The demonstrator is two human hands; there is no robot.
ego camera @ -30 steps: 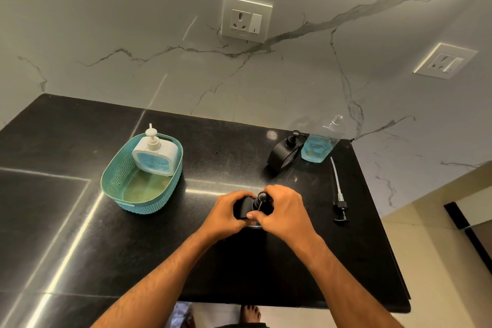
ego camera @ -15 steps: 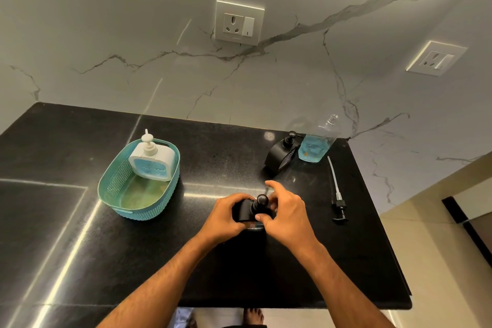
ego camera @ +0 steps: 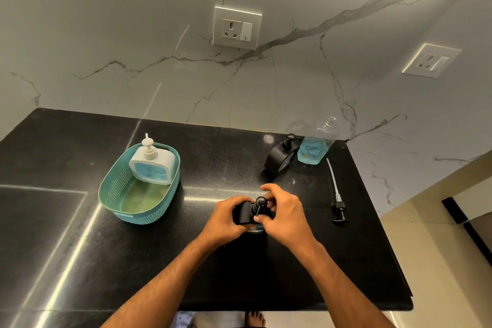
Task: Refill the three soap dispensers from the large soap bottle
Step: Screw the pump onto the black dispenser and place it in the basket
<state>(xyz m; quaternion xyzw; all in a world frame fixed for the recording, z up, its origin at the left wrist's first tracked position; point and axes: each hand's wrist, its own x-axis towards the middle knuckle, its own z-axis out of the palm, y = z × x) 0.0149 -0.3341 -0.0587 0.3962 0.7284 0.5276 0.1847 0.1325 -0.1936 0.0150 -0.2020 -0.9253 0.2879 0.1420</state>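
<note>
left hand (ego camera: 226, 217) curled, gripping | right hand (ego camera: 285, 217) fingers pinching

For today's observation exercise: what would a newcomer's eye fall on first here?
First, the two hands at the counter's front centre: the left hand holds a black dispenser while the right hand grips its pump. Next, the teal basket at left with a white dispenser leaning inside. Then the clear soap bottle, capless, at the back right.
</note>
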